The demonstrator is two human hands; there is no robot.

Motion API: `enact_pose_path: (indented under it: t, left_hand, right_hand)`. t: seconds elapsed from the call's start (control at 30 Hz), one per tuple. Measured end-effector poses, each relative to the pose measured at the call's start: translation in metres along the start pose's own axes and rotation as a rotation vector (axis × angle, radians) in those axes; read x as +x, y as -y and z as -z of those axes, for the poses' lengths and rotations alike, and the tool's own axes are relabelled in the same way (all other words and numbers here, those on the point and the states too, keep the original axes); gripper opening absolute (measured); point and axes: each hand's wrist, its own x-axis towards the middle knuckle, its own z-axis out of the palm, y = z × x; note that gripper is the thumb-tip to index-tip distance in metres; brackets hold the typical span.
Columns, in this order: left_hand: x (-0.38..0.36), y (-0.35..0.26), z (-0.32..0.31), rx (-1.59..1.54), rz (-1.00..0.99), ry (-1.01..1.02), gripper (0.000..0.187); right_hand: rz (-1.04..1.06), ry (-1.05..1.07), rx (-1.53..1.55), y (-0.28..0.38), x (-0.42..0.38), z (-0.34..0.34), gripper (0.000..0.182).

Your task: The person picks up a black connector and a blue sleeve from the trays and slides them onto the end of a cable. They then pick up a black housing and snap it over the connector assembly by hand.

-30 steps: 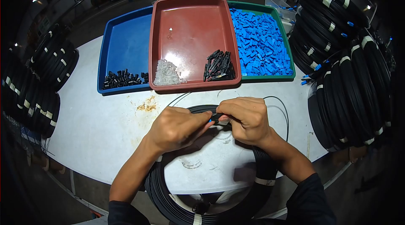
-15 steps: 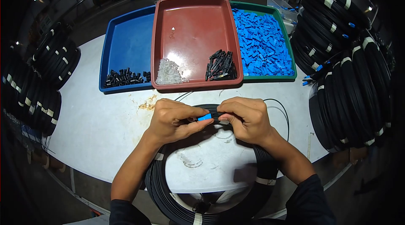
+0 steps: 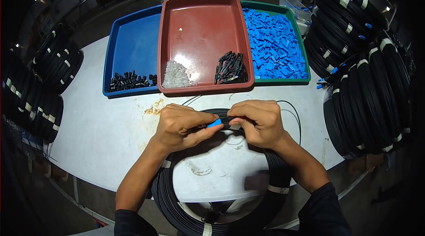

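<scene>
1. L hand (image 3: 179, 125) is half curled: thumb and index fingertip are nearly closed and pinch a blue piece (image 3: 214, 123) btwn them.
2. R hand (image 3: 261, 121) is curled too, thumb and index close together on a small blk part (image 3: 227, 120), just at 3 o'clock of the blue piece. If these two are joined, I cannot tell, bec. fingers hide the place.
3. Both are held over the 12 o'clock side of a blk cable coil (image 3: 164, 187), which has white bands and passes the table edge at 6 o'clock. A thin loose cable (image 3: 299, 121) bends on the table (image 3: 88, 143) beyond the R wrist.
4. Clock taken from the hands: red tray (image 3: 203, 28) is at 12, w/ clear-white pcs (image 3: 177, 75) in its 7 o'clock corner and long blk pcs (image 3: 231, 69) in its 5 o'clock corner.
5. Blue tray (image 3: 133, 46) is at 10, w/ short blk pcs (image 3: 128, 82) along its near side.
6. Green tray (image 3: 305, 70) is at 1, covered w/ many blue pcs (image 3: 274, 43).
7. Banded coils are piled at approx. 9–10 (L pile (image 3: 35, 112)) and 2–3 (R pile (image 3: 372, 99)).
8. Brown stain (image 3: 154, 108) is near L hand, btwn 9 and 10.
</scene>
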Motion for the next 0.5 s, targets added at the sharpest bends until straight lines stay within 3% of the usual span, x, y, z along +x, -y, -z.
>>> enact_pose_path:
  t: [0.1, 0.2, 0.5]
  left_hand:
    - [0.0014, -0.0001, 0.0, -0.005, -0.011, -0.054, 0.016]
    - [0.0008, -0.0005, 0.0007, 0.006, 0.02, 0.028, 0.015]
    - [0.0015, 0.0039, 0.0052, -0.075, 0.124, 0.014, 0.024]
  right_hand:
    - [-0.01, -0.061, 0.028, -0.006, -0.0013, -0.0009, 0.012]
    - [-0.025, -0.019, 0.009, -0.0017, -0.0023, -0.0013, 0.012]
    - [-0.116, 0.053, -0.001, -0.0028, -0.003, 0.0008, 0.015]
